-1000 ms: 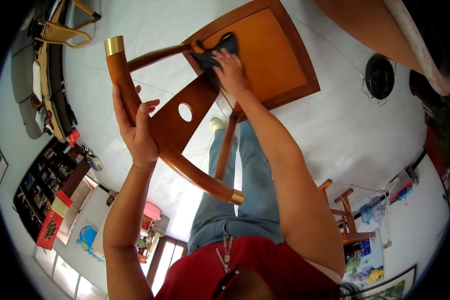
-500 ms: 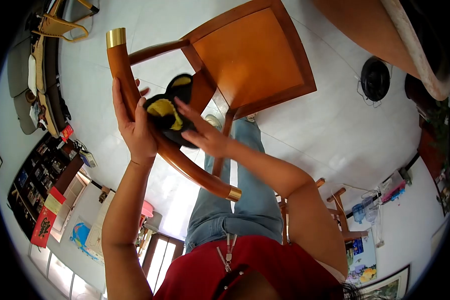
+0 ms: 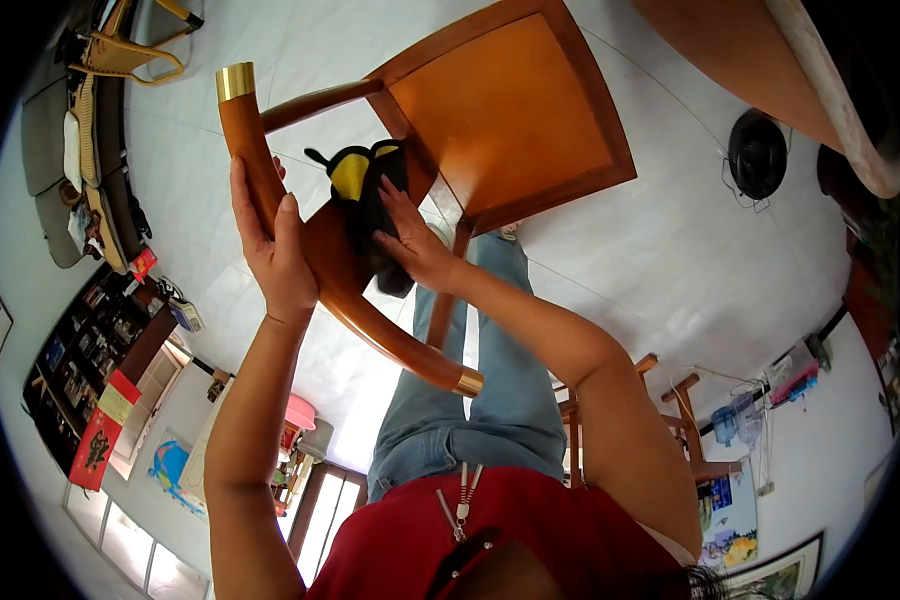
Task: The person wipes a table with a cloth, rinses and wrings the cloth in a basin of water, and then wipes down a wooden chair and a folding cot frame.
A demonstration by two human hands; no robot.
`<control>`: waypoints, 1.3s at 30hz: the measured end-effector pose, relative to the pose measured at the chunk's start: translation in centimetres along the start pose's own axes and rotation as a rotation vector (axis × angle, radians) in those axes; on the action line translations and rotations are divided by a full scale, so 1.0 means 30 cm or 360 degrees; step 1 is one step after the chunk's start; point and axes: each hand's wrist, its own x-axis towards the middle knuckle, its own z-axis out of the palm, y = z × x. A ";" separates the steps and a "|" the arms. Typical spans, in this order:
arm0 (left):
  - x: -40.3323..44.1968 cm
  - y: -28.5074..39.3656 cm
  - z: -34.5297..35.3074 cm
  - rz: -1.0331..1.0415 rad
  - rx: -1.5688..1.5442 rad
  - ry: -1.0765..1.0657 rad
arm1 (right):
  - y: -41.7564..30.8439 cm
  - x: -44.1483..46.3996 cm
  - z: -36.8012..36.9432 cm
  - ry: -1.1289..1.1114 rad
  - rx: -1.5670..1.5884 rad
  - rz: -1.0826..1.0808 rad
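A wooden chair (image 3: 510,100) with a brown seat stands in front of me, its curved rail (image 3: 370,328) nearest and capped in gold at both ends. My left hand (image 3: 275,255) is closed around the left part of that rail, thumb on the near side. Against the chair's backrest, my right hand (image 3: 420,245) holds a black-and-yellow cloth item (image 3: 378,215) with a small black loop at its upper left. The fingers lie across the cloth, and its exact kind is unclear.
A round table edge (image 3: 770,80) juts in at the upper right, with a black round object (image 3: 757,155) on the floor below it. Another wooden chair (image 3: 685,425) stands behind at right. A sofa (image 3: 55,160) and bookshelf (image 3: 80,340) line the left.
My right hand has shifted the cloth slightly; its yellow opening has turned upward and the loop now sticks out left. The left hand keeps its hold on the rail.
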 end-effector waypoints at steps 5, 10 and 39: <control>0.002 0.008 0.000 -0.0049 -0.0059 -0.0007 | 0.238 0.079 -0.009 0.0135 -0.0027 0.0432; 0.009 -0.008 -0.001 -0.0003 -0.0061 -0.0025 | 0.313 0.052 -0.180 0.0046 0.0353 0.0866; 0.092 -0.141 0.083 0.0394 -0.0435 -0.0044 | -0.172 -0.590 -0.030 0.1237 0.1963 0.0599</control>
